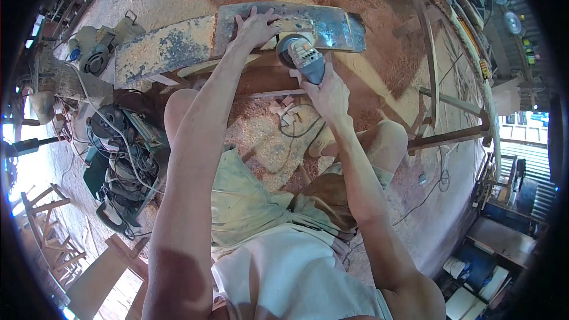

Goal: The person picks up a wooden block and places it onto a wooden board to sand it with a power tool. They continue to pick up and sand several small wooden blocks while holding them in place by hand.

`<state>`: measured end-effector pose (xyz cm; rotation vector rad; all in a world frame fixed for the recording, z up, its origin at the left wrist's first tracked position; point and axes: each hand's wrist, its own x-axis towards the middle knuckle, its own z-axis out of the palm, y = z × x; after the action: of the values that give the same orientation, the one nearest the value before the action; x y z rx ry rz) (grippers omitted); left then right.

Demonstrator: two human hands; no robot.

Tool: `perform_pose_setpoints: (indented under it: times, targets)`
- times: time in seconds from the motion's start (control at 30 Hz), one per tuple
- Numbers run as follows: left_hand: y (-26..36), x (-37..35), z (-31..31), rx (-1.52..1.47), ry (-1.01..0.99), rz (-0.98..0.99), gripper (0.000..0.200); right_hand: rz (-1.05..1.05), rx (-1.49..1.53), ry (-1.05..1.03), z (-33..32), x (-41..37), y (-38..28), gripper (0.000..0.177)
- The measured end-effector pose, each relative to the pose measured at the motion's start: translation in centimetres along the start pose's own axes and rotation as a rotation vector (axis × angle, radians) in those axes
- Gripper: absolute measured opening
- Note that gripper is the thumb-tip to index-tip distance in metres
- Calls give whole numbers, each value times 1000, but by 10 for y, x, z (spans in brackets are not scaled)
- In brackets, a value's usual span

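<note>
My right hand (pixel 329 95) is wrapped around the grey body of an angle grinder (pixel 308 64). Its round disc is at the near edge of a dark, worn bench board (pixel 237 16), close to a strip of light wood (pixel 294 25). On that board my left hand (pixel 256 28) lies with its fingers spread, pressing down at the left end of the strip. What is under the palm is hidden. The grinder's disc is just right of the left wrist.
A paint-flaked board (pixel 166 47) continues the bench leftward. Wood offcuts (pixel 288 115) and a looped cable (pixel 302 133) lie on the sawdust-covered floor between my legs. Power tools with tangled cords (pixel 124 160) are heaped at left. A wooden frame (pixel 450 136) stands at right.
</note>
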<state>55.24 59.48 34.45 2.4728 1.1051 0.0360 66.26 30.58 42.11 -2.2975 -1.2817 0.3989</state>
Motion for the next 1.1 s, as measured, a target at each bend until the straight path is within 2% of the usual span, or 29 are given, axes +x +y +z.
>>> perform_pose_setpoints:
  times: [0.1, 0.2, 0.3, 0.4, 0.5, 0.6, 0.9, 1.0, 1.1]
  targets:
    - [-1, 0, 4, -7, 28, 2, 61, 59, -63, -25, -7, 4, 9, 67]
    - [1, 3, 4, 9, 20, -9, 60, 96, 15, 83, -9, 3, 13, 67]
    - [6, -2, 0, -53, 26, -24, 60, 73, 32, 94, -4, -1, 8, 62]
    - [8, -4, -3, -60, 33, -28, 59, 37, -18, -5, 5, 2, 12, 61]
    - [7, -6, -6, -34, -10, -13, 58, 42, -50, 28, 1, 5, 15, 64]
    - [9, -4, -5, -13, -3, -22, 59, 133, -42, 38, -7, 7, 14, 65]
    - [7, -4, -6, -18, -5, -17, 59, -46, -52, -2, 7, 8, 9, 60]
    - [9, -4, -7, -34, -14, -33, 59, 29, -55, 55, -4, 7, 5, 56]
    - [9, -5, -5, -51, -3, -31, 58, 86, -45, 66, -4, 5, 5, 59]
